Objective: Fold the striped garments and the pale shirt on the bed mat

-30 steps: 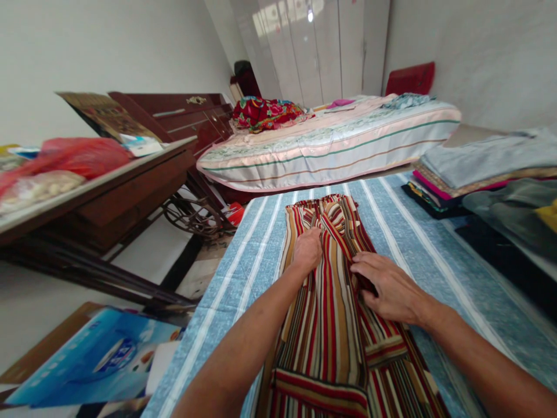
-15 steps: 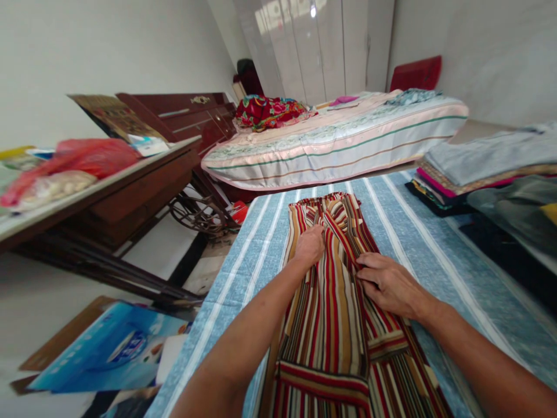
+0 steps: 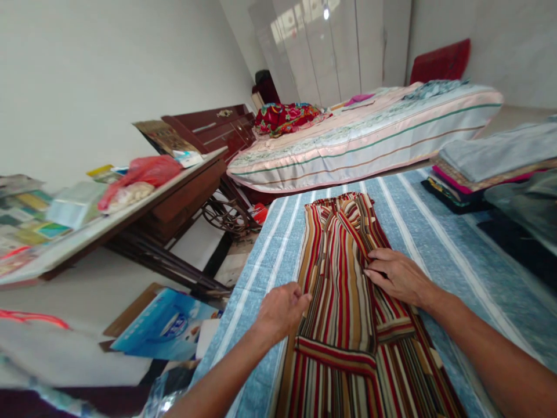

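Observation:
A long striped garment (image 3: 343,278) in red, tan, cream and black, which looks like trousers, lies lengthwise on the blue bedcover, its gathered edge at the far end. My left hand (image 3: 284,309) is at the garment's left edge, fingers curled and closed, thumb and forefinger at the cloth; the palm side is hidden. On the garment's right side rests my right hand (image 3: 400,277), its bent fingers apart and touching the fabric. The garment's near end runs out of view at the bottom.
A blue bedcover with white stripes (image 3: 265,261) lies underneath. Folded clothes (image 3: 491,159) are stacked at right. On the left stand a table (image 3: 174,197) with bags and packets, and a blue box (image 3: 161,328) below. Behind is another bed (image 3: 369,142).
My left hand has moved from the garment's upper middle toward me and left, to its edge. My right hand stays on the right side. The view has turned slightly left.

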### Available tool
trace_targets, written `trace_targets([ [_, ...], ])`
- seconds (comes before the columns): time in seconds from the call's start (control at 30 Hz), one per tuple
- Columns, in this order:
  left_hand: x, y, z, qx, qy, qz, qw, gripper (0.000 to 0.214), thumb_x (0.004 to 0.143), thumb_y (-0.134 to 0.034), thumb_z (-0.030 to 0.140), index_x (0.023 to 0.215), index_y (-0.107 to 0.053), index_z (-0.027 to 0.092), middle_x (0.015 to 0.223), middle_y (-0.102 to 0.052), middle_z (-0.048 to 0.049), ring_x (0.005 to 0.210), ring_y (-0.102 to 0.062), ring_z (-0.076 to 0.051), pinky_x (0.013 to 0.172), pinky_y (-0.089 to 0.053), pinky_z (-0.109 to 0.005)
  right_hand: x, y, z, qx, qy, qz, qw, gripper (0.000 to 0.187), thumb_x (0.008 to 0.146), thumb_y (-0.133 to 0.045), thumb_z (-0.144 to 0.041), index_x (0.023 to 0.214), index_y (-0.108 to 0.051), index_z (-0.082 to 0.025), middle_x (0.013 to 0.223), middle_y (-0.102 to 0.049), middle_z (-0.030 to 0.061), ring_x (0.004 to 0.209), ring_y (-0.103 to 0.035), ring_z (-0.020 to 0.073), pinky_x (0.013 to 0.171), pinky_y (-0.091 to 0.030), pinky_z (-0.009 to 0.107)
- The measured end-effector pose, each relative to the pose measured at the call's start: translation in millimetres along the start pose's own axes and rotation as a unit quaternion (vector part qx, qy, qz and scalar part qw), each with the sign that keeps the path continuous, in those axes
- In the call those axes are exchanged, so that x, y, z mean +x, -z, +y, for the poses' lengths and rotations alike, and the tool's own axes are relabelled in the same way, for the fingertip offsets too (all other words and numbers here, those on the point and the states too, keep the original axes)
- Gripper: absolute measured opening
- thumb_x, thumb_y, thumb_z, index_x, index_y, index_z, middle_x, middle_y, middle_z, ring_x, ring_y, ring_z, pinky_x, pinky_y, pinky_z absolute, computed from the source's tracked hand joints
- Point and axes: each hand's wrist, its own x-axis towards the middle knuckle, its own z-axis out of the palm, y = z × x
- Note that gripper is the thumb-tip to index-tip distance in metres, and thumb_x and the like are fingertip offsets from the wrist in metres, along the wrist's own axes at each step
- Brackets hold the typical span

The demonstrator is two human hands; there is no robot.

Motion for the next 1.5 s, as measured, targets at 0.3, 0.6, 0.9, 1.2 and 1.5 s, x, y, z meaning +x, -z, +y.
trace_targets([
  [0.3, -34, -25.2, -8, -0.24, 0.08, -0.025, 0.967, 0.02, 0.064, -0.064, 0.028, 0.055, -0.049, 0.018, 0.046, -0.034, 0.0085, 0.047, -0.035, -0.009, 0.05, -0.025, -0.023, 0, -3, 4, -0.013, -0.003, -0.014, 1.0, 0.02, 0.083, -0.05, -0.022, 0.08, -0.069, -0.019, 0.095, -0.064, 0.0079, 0.091, -0.059, 0.0202, 0.086, -0.045, 0.035],
  [0.6, -51, -11.8, 4, -0.646, 0.242, -0.023, 0.723, 0.03, 0.064, -0.071, 0.022, 0.082, -0.047, 0.018, 0.066, -0.058, 0.0034, 0.057, -0.059, -0.015, 0.059, -0.053, -0.038, 0, -3, 3, -0.01, -0.011, -0.011, 1.0, 0.02, 0.08, -0.049, -0.019, 0.081, -0.069, -0.018, 0.095, -0.065, 0.0083, 0.09, -0.059, 0.021, 0.084, -0.045, 0.035],
  [0.9, -55, -21.5, 24, -0.74, 0.276, -0.008, 0.613, 0.022, 0.072, -0.063, 0.005, 0.083, -0.048, 0.016, 0.064, -0.062, 0.0007, 0.057, -0.063, -0.015, 0.063, -0.056, -0.039, 1, -1, 3, -0.012, -0.02, -0.021, 0.999, 0.02, 0.076, -0.049, -0.016, 0.079, -0.069, -0.019, 0.092, -0.066, 0.0067, 0.091, -0.059, 0.0203, 0.087, -0.043, 0.034],
  [1.2, -64, -38.0, 21, -0.657, 0.306, 0.04, 0.687, 0.034, 0.073, -0.063, 0.006, 0.1, -0.045, 0.016, 0.068, -0.064, -0.0009, 0.056, -0.065, -0.019, 0.056, -0.056, -0.04, 1, 2, 1, -0.013, -0.027, -0.026, 0.999, 0.019, 0.078, -0.049, -0.015, 0.078, -0.068, -0.019, 0.092, -0.065, 0.0059, 0.091, -0.059, 0.0194, 0.086, -0.043, 0.032],
  [1.5, -83, -46.2, 35, -0.749, 0.307, -0.035, 0.586, 0.02, 0.069, -0.071, 0.015, 0.075, -0.051, 0.017, 0.071, -0.066, -0.0036, 0.066, -0.065, -0.019, 0.06, -0.052, -0.032, 1, 0, -1, -0.016, -0.023, -0.017, 0.999, 0.02, 0.078, -0.049, -0.015, 0.077, -0.069, -0.019, 0.092, -0.065, 0.0066, 0.09, -0.059, 0.0198, 0.085, -0.043, 0.032],
])
